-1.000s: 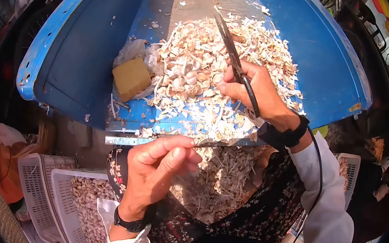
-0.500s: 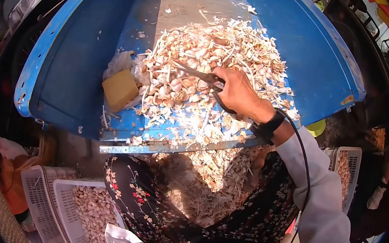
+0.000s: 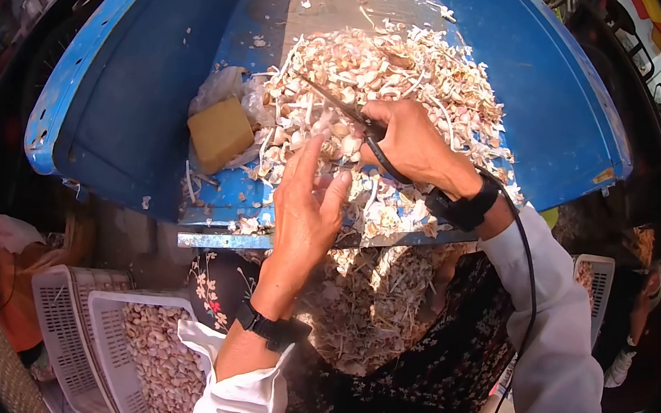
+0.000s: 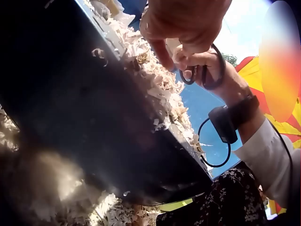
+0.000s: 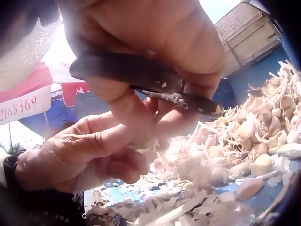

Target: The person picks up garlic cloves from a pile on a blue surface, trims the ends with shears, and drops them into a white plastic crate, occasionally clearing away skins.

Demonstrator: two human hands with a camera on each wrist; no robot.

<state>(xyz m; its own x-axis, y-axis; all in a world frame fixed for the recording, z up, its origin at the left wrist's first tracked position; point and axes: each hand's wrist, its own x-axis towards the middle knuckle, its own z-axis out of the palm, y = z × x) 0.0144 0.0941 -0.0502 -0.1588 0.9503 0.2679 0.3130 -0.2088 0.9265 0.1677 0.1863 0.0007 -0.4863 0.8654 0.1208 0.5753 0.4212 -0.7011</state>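
Note:
My right hand point(image 3: 414, 144) holds black-handled scissors point(image 3: 335, 101) over the garlic pile point(image 3: 380, 68), their blades pointing to the far left. In the right wrist view the scissors point(image 5: 127, 70) lie across the curled fingers. My left hand point(image 3: 303, 215) reaches up over the front edge of the blue truck bed, its thumb spread from the fingers. The left wrist view shows its thumb and finger on either side of something small and pale point(image 4: 175, 49), close by the right fingertips. I cannot tell which hand bears that piece.
The blue bed point(image 3: 557, 110) has raised walls left and right. A yellow-brown block point(image 3: 219, 135) sits by a clear plastic bag point(image 3: 220, 87) left of the pile. Baskets stand low at left, one white basket point(image 3: 103, 327) holding garlic cloves point(image 3: 164, 355). Peelings point(image 3: 366, 318) lie below between the knees.
My left hand has come up from the bottom edge to the pile beside the right hand. The right hand first swung the scissors from pointing away to pointing left.

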